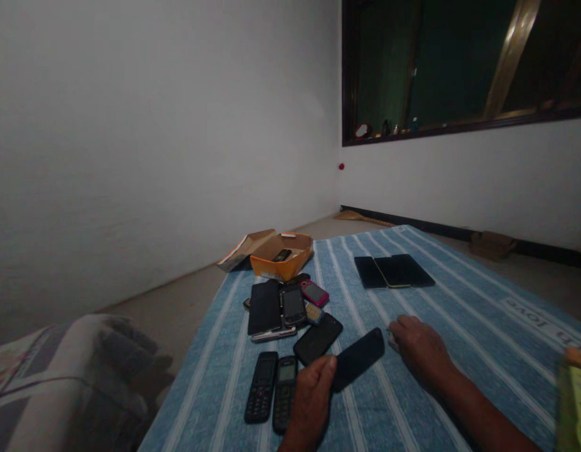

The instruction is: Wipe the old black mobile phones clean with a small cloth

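Note:
My left hand is closed on the lower end of a dark smartphone, thumb on its edge, the phone tilted toward the right. My right hand is closed just right of that phone, apart from it. A small whitish bit shows at its fingertips, too little to name. Left of my left hand lie a black keypad phone and a second keypad phone, partly covered by the hand. Beyond it are a black smartphone, a pink phone and a pile with a dark touchscreen phone and a flat black device.
An open orange box with a phone inside stands at the far left of the blue striped cloth. Several black smartphones lie side by side at the far right. A yellow-green object sits at the right edge.

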Available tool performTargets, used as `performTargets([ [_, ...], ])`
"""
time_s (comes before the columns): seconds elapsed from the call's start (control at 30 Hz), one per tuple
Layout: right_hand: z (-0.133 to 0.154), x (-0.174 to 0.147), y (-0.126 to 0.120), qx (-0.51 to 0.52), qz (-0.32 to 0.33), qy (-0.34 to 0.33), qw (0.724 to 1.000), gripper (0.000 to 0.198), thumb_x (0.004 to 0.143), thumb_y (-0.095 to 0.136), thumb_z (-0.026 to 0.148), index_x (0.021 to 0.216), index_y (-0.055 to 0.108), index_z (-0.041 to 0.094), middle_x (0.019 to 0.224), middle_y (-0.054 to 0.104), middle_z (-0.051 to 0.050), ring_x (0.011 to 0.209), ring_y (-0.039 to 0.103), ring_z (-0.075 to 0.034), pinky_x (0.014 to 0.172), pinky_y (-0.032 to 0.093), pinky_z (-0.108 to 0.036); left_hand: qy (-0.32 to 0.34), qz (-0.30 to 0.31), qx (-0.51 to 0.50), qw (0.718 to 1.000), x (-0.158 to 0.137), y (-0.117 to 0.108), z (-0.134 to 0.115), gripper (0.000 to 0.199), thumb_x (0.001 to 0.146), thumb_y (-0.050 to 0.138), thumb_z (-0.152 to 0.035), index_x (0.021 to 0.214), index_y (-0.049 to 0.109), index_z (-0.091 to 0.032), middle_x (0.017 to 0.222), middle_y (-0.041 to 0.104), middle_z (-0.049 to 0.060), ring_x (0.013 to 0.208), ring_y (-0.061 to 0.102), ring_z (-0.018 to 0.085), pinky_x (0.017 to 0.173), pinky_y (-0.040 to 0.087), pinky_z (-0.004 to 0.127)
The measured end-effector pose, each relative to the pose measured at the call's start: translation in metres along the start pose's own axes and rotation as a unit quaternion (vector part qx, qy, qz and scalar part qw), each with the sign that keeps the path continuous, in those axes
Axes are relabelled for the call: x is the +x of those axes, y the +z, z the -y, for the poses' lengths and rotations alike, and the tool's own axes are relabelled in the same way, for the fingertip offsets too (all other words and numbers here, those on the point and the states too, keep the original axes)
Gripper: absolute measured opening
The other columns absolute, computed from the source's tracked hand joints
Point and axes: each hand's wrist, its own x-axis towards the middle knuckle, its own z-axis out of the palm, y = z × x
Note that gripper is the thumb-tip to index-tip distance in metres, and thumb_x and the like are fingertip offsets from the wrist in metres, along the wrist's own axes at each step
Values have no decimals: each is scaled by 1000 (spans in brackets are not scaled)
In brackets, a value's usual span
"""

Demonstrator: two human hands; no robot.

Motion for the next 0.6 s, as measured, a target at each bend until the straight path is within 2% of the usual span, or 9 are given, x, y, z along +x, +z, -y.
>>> performTargets([
  [0.13, 10, -4, -1, -36, -7, 7, 999, 16, 86, 52, 12, 79, 63, 21, 79, 60, -5, 71, 57, -19, 62, 31, -29, 3, 5, -8, 1000, 0, 0, 3, 55, 81, 44, -69, 66, 58, -19, 66, 52, 0, 69, 46, 19, 67, 37, 29],
  [0.33, 16, -14, 12, -56, -16, 2, 998, 23, 85, 48, 4, 80, 65, 18, 80, 62, -7, 65, 59, -19, 60, 33, -30, 7, 1, -13, 1000, -1, 1, 3, 52, 82, 45, -67, 63, 56, -19, 68, 55, 1, 69, 48, 19, 68, 39, 29],
  [0.6, 23, -20, 14, -91, 9, 9, 996, 30, 85, 41, -1, 82, 65, 18, 84, 64, -8, 60, 60, -18, 55, 29, -30, 9, 3, -17, 1000, 1, 1, 4, 49, 84, 45, -62, 66, 58, -18, 66, 53, 0, 68, 48, 18, 66, 39, 28],
])
